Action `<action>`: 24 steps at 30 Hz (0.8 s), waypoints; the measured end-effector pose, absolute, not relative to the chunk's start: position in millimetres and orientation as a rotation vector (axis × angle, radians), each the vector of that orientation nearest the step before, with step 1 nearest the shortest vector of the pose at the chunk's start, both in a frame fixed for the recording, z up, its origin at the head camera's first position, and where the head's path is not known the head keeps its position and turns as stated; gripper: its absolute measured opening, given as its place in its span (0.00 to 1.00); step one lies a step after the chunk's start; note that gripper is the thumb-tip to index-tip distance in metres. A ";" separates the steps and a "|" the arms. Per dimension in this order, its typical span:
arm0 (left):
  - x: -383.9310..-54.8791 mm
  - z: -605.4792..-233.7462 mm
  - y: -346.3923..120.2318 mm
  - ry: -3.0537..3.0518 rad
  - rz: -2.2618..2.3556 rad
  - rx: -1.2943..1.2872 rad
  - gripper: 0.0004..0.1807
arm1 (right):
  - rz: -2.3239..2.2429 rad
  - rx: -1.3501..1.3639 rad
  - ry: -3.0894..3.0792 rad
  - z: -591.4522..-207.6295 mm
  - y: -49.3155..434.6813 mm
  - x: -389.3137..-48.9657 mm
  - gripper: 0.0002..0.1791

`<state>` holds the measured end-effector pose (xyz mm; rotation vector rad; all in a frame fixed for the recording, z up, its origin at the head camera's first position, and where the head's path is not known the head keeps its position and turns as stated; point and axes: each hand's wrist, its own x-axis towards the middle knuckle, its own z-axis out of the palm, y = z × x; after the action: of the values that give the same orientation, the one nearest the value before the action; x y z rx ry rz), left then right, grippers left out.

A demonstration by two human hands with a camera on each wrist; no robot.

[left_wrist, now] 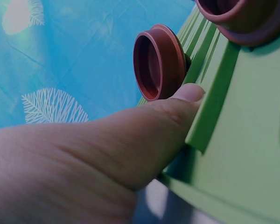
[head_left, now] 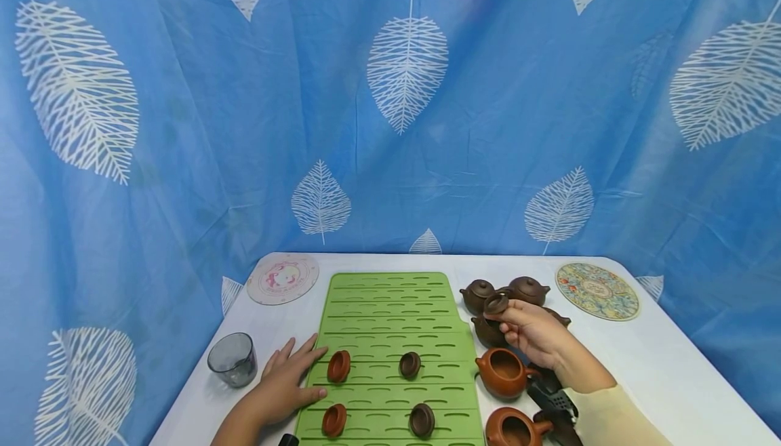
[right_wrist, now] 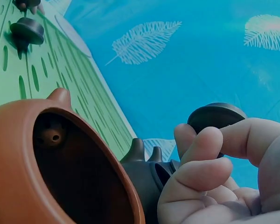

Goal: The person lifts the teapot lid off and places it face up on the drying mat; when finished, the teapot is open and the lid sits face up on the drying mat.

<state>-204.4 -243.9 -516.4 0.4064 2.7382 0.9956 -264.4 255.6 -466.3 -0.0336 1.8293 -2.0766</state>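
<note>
My right hand [head_left: 537, 334] pinches a dark brown teapot lid [head_left: 496, 303] between thumb and fingers. In the right wrist view the lid [right_wrist: 217, 115] is tilted, held clear of the pots. Below it stands a dark brown teapot [head_left: 487, 329], partly hidden by the hand. On the left edge of the green mat [head_left: 390, 310] rests my left hand [head_left: 282, 381], its fingers spread. Two reddish-brown lids [head_left: 338, 367] and two dark brown lids [head_left: 410, 365] lie on the mat with their hollow sides showing. One reddish lid [left_wrist: 158, 63] is close to my left thumb.
Two orange-brown teapots without lids [head_left: 505, 373] stand along the mat's right side. Behind them are lidded dark teapots [head_left: 477, 295]. A grey glass cup [head_left: 234, 359] is left of my left hand. Round mats, one pink [head_left: 283, 278] and one floral [head_left: 598, 291], lie at the back corners.
</note>
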 end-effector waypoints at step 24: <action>-203.9 -515.1 -242.0 2.750 0.934 0.343 0.45 | -2.023 -0.198 1.794 -445.6 183.1 -272.4 0.10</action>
<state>-203.9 -242.0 -515.1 0.3432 2.7497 0.9342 -272.4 183.1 -445.6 -0.1976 1.7938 -2.0226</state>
